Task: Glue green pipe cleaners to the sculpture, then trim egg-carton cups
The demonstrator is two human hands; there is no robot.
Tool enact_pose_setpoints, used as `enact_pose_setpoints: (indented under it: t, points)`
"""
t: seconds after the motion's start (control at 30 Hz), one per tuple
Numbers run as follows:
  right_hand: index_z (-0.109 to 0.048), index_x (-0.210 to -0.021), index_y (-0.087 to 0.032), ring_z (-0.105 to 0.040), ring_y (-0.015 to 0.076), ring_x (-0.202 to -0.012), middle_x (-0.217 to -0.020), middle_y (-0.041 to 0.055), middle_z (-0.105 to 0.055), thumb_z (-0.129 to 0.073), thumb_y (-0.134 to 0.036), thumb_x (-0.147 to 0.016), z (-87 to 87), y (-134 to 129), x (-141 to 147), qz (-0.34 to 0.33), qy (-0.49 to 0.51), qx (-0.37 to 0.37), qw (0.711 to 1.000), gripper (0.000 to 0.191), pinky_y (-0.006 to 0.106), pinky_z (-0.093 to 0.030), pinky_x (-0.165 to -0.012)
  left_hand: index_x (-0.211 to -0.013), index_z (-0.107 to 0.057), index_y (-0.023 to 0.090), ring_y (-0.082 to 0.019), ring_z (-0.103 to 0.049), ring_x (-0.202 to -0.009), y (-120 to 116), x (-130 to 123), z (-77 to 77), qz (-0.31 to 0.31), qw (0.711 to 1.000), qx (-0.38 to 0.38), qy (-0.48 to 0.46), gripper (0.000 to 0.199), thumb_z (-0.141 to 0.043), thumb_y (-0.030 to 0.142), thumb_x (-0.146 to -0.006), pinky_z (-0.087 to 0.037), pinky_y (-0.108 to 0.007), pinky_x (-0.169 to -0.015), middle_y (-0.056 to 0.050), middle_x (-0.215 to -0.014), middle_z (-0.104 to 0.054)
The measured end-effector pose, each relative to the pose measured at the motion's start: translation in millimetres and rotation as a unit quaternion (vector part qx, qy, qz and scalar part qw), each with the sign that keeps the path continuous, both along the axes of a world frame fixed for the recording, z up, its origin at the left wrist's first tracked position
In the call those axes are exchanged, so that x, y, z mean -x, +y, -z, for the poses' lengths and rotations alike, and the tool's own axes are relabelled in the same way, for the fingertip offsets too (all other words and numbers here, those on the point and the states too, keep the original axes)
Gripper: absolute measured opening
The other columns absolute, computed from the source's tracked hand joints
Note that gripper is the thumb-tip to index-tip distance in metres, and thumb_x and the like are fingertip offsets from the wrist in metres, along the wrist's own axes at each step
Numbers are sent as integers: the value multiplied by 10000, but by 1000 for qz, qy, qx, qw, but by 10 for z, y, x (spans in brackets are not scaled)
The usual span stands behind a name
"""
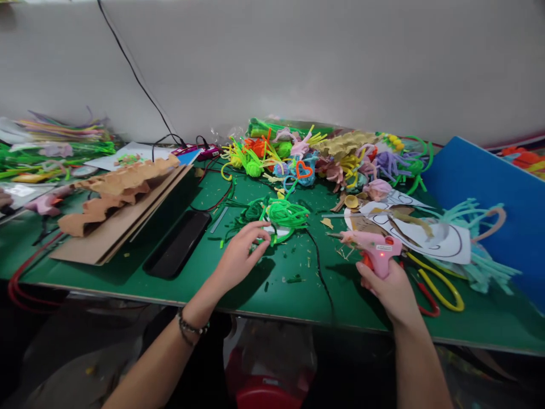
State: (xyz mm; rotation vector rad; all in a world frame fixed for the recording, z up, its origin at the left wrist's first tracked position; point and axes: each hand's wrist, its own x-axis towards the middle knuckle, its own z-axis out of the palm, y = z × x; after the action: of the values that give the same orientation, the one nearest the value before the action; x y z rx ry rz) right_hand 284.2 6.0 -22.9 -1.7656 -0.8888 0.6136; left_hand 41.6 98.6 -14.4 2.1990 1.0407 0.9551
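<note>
My right hand (389, 289) is wrapped round the grip of a pink hot glue gun (381, 247). Its nozzle points left and a small red light glows on its body. Left of it, my left hand (240, 255) has curled fingers, with thumb and fingertips close together at the near left edge of a loose bundle of green pipe cleaners (287, 213). What sits between those fingertips, if anything, is too small to make out. A bit of white shows under the bundle. Pliers with a yellow and a red handle (443, 289) lie beside my right wrist.
A black phone (177, 244) and stacked cardboard (114, 230) lie to the left. Colourful pipe-cleaner pieces (293, 150) pile up along the wall. Paper templates (445, 238), pale teal pipe cleaners (489, 218) and a blue board (477, 182) are at right. Another person's hand (5, 200) shows at far left.
</note>
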Motion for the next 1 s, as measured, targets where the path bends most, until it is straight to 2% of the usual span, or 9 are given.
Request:
enact_pose_setpoints:
  t: [0.1, 0.23, 0.4, 0.5, 0.63, 0.7, 0.77, 0.87, 1.0]
  points:
    - [-479, -646, -180, -376, 74, -373, -441, -58, -455, -640, -430, -549, -11, 7, 16, 18, -18, 15, 1000, 313, 218, -302, -375, -756, -541, 151, -133, -587, -843, 88, -2, -24, -59, 995, 25, -81, 123, -445, 200, -813, -473, -251, -708, -96, -1052, -590]
    - [-496, -669, -174, -388, 78, -374, -455, -57, -464, -637, -426, -535, -12, 18, 20, 35, -22, 23, 999, 319, 216, -291, -371, -762, -528, 154, -109, -590, -670, 77, -9, -83, -66, 986, 75, -130, 111, -462, 236, -796, -459, -219, -613, -53, -875, -610]
    - [-495, -649, -174, -389, 80, -363, -451, -53, -470, -638, -430, -533, 0, 34, 17, 39, -48, 22, 998, 315, 222, -295, -367, -828, -534, 168, -122, -587, -656, -76, -8, -128, 89, 988, 118, 52, 147, -402, 234, -832, -415, -213, -581, -9, -728, -621]
    - [-495, -642, -176, -399, 87, -366, -440, -55, -465, -637, -416, -537, 2, 39, 25, 38, -46, 24, 998, 299, 222, -298, -364, -837, -553, 166, -143, -560, -646, -133, -40, -103, 108, 979, 96, 141, 163, -399, 215, -819, -392, -251, -591, -26, -732, -619]
    - [-482, -616, -176, -384, 75, -358, -426, -58, -461, -641, -400, -547, -6, 24, 50, 40, -42, 12, 998, 283, 217, -301, -364, -767, -548, 165, -136, -546, -692, -188, -133, -77, 69, 984, 166, -12, 114, -455, 230, -777, -393, -250, -619, -29, -759, -591]
    - [-486, -621, -173, -384, 74, -354, -414, -56, -459, -630, -389, -572, -20, 8, 63, 31, -30, -7, 999, 264, 217, -307, -365, -739, -535, 164, -103, -533, -622, -227, -187, -94, 72, 944, 285, -149, 102, -489, 254, -757, -396, -219, -587, 3, -662, -552]
    - [-494, -633, -172, -399, 81, -356, -398, -61, -441, -618, -368, -594, -52, -6, 77, 10, -17, -35, 999, 235, 217, -315, -366, -722, -537, 158, -72, -506, -543, -262, -237, -131, 74, 876, 393, -267, 121, -545, 278, -724, -395, -193, -546, 29, -591, -518]
    - [-494, -622, -177, -436, 95, -387, -424, -53, -456, -626, -339, -582, -146, -6, 122, -29, -37, -54, 997, 213, 221, -335, -373, -689, -568, 143, -38, -474, -478, -279, -295, -206, 44, 795, 466, -386, 172, -661, 276, -631, -377, -156, -484, 50, -557, -503]
    - [-494, -594, -176, -427, 86, -416, -471, -37, -482, -633, -358, -562, -290, 46, 242, -10, -99, -66, 993, 231, 226, -355, -396, -629, -601, 135, -10, -462, -433, -239, -325, -283, 13, 771, 445, -456, 166, -723, 222, -559, -340, -119, -427, 54, -546, -543]
